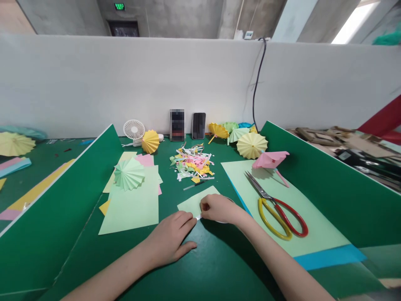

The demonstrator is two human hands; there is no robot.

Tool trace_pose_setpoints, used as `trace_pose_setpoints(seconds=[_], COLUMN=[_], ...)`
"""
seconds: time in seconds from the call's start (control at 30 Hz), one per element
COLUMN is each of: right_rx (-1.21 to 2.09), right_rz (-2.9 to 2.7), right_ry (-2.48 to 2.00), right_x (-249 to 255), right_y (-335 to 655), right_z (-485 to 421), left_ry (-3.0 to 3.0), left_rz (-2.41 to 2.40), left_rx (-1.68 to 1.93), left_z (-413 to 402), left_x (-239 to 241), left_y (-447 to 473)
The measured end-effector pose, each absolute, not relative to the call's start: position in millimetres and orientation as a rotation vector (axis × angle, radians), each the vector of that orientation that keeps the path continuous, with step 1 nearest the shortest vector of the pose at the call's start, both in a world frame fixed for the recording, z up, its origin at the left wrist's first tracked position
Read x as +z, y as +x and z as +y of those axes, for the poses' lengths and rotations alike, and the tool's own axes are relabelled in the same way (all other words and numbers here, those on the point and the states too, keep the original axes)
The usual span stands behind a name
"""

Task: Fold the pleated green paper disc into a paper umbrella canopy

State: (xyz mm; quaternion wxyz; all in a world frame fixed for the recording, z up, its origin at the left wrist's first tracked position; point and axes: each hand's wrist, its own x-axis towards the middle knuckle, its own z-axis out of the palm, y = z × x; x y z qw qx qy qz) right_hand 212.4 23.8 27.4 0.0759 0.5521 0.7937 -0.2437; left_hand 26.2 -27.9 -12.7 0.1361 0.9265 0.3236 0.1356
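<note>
A small pale green paper sheet (pixel 193 202) lies on the green table (pixel 216 267) in front of me. My left hand (pixel 171 238) rests flat on the table with its fingers stretched toward the sheet's near corner. My right hand (pixel 219 208) is curled over the sheet's right part, fingertips pinching its near edge. Both hands meet at that corner. Scissors (pixel 275 207) with one red and one yellow handle lie shut to the right, on a large light green sheet (pixel 313 234).
A heap of paper scraps (pixel 192 163) lies beyond the hands. Left are stacked coloured sheets (pixel 133 205) with a green paper umbrella (pixel 129 173). Several more paper umbrellas (pixel 251 144), a small fan (pixel 134 129) and two phones (pixel 198 125) stand along the back wall. Green dividers (pixel 328 184) flank the workspace.
</note>
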Motion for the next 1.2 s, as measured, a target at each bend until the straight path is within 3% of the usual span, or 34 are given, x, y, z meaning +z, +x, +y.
trace_pose_setpoints(seconds=[0.43, 0.67, 0.9, 1.0, 1.2], right_rx=[-0.82, -1.161, -1.387, -1.294, -0.678], right_rz=[2.496, 2.492, 2.258, 2.3, 2.444], right_ry=[1.511, 1.425, 1.669, 1.677, 1.774], right_x=[32, 39, 40, 38, 31], right_y=[236, 245, 242, 240, 235], right_z=[21, 28, 23, 21, 21], left_ry=[2.733, 2.642, 2.622, 2.622, 2.62], left_rz=[0.922, 0.893, 0.9, 0.898, 0.898], left_rx=[0.316, 0.26, 0.238, 0.234, 0.215], left_z=[-25, -22, -21, -21, -20], left_x=[-9, -9, -8, -8, -8], left_y=[32, 34, 34, 34, 34])
